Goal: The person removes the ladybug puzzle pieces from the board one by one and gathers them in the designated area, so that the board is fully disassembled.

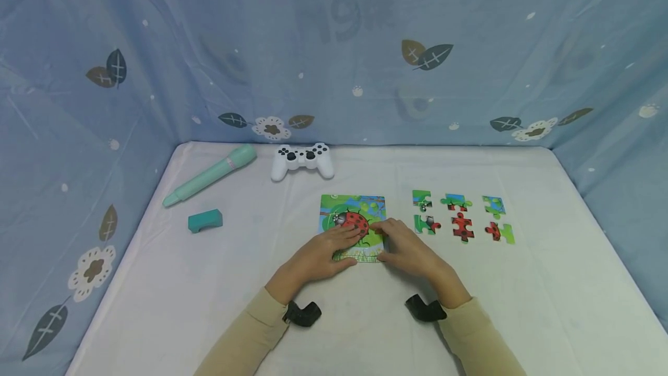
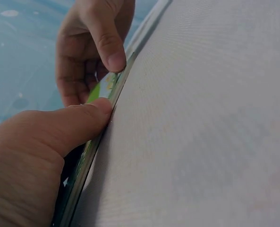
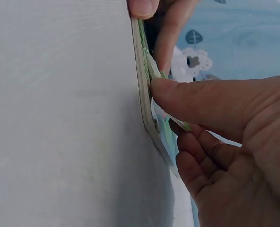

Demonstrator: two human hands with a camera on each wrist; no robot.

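Observation:
A square ladybug puzzle board (image 1: 373, 203) lies flat on the white table. My left hand (image 1: 319, 253) rests on the board's left part, fingers extended across the ladybug and thumb (image 2: 95, 116) at the near edge. At the board's right side, my right hand (image 1: 409, 251) pinches a thin puzzle piece (image 3: 183, 125) between thumb and fingers. In the right wrist view that piece stands tilted against the board's surface; its picture is mostly hidden. Loose ladybug puzzle pieces (image 1: 463, 226) lie in two rows to the right of the board.
A white game controller (image 1: 302, 161) lies near the back edge. To the left are a mint-green tube-shaped object (image 1: 209, 183) and a small teal block (image 1: 205, 220). Blue patterned cloth (image 1: 334, 74) hangs behind the white table (image 1: 261, 213) and at both sides.

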